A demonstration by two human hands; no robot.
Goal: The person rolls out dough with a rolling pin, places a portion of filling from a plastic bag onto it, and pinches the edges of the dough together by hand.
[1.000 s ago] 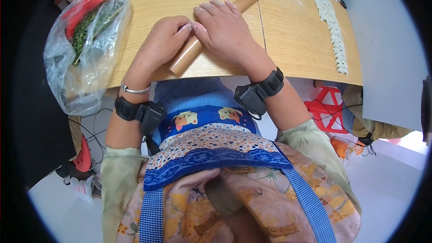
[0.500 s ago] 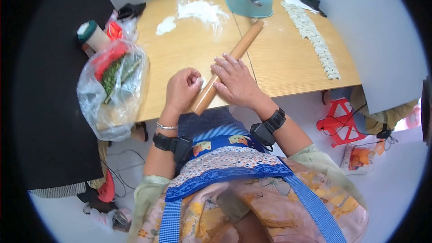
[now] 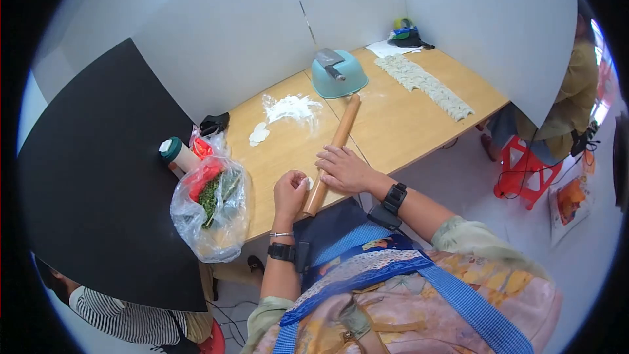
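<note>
Here, laid the right hand [image 3: 344, 169] over the near half of a wooden rolling pin [image 3: 342, 133], with fingers extended rather than wrapped around it. Curled the left hand [image 3: 290, 193] just left of the pin's near end, with fingertips at a small piece of dough [image 3: 309, 183]; could not tell whether pinched. Slanted the pin's long axis from near the table's [image 3: 393, 131] front edge away rightward, toward a teal basin [image 3: 347, 83] topped with 1 cleaver [image 3: 329, 58].

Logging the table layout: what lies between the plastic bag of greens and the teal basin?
In the head view, flat dough rounds and spread white flour lie between the plastic bag and the teal basin.
</note>
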